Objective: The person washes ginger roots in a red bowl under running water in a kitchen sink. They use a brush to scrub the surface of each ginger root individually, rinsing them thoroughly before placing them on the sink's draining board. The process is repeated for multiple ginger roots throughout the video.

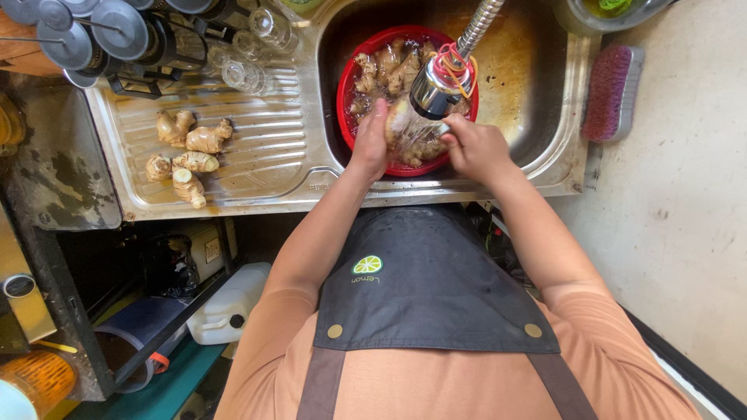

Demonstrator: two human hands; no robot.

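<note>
Fingers (387, 117) of both hands closed on one ginger root (408, 132) between them, under the tap (440, 82), over the red bowl (347, 85).

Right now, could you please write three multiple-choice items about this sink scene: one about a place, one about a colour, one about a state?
1. Where do the washed ginger pieces lie?
A. on the draining board
B. on the floor
C. in a pot

2. What colour is the basin in the sink?
A. blue
B. red
C. white

3. What is the tap doing?
A. running
B. shut off
C. detached

Answers:
1 A, they rest on the ribbed steel left of the sink.
2 B, its rim is red.
3 A, water falls on the ginger piece between the left hand and right hand.
</note>
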